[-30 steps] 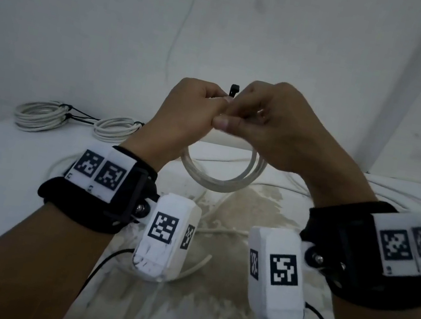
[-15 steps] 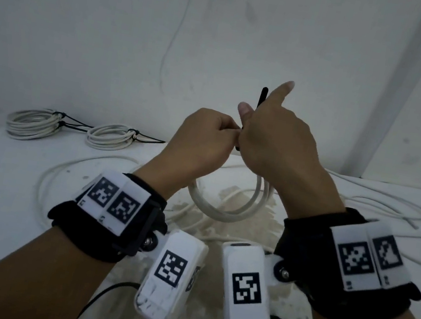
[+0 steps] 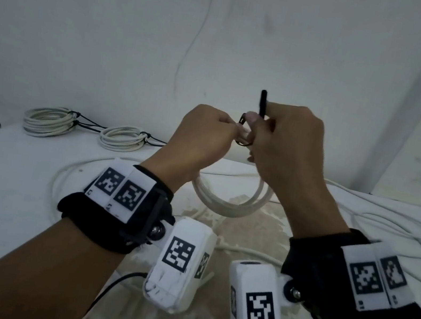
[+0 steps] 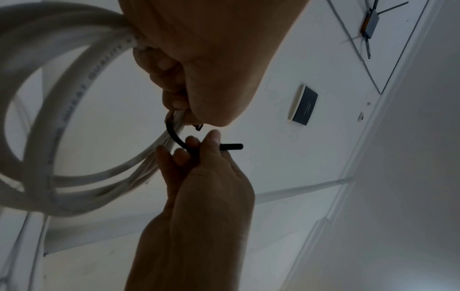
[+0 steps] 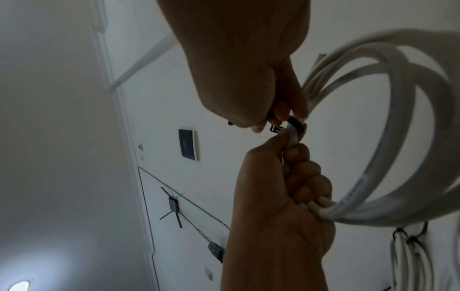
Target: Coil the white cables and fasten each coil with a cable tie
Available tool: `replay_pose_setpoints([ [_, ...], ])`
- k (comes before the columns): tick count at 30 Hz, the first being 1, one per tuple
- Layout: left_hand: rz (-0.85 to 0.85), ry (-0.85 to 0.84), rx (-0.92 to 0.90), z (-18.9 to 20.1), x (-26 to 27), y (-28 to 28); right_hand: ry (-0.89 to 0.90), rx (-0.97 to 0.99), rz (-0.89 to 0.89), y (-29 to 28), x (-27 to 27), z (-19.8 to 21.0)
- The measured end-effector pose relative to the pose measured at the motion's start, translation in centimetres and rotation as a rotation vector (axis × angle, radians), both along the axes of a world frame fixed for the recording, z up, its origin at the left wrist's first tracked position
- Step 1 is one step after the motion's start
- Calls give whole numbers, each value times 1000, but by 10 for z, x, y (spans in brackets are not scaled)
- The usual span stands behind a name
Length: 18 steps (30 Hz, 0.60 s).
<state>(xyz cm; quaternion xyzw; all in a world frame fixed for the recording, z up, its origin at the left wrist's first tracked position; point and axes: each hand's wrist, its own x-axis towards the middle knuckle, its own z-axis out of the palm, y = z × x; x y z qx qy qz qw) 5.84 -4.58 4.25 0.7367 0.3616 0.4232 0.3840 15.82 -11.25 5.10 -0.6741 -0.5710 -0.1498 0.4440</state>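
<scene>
The left hand (image 3: 205,136) is gripping the coil (image 3: 226,204) while the right hand (image 3: 287,147) is pinching the cable tie (image 4: 178,138) (unthreaded) — a slackening grip is risking loops springing loose.

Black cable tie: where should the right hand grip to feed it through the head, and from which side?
Grip the free tail of the black cable tie, from the side away from the left hand: it sticks out past the right hand, while the rest curves round the white coil.
</scene>
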Motion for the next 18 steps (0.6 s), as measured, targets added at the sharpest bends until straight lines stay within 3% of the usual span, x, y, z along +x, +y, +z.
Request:
replay_pose_setpoints([
  [4,2,10,12,-2,3,2,-103,-204,-158,-3,1,1],
  [10,46,-13,-4,-1,-1,6,38,33,-1,-4,4,0],
  [18,68,25,-13,-2,-2,7,-25,-148,4,-10,1,4],
])
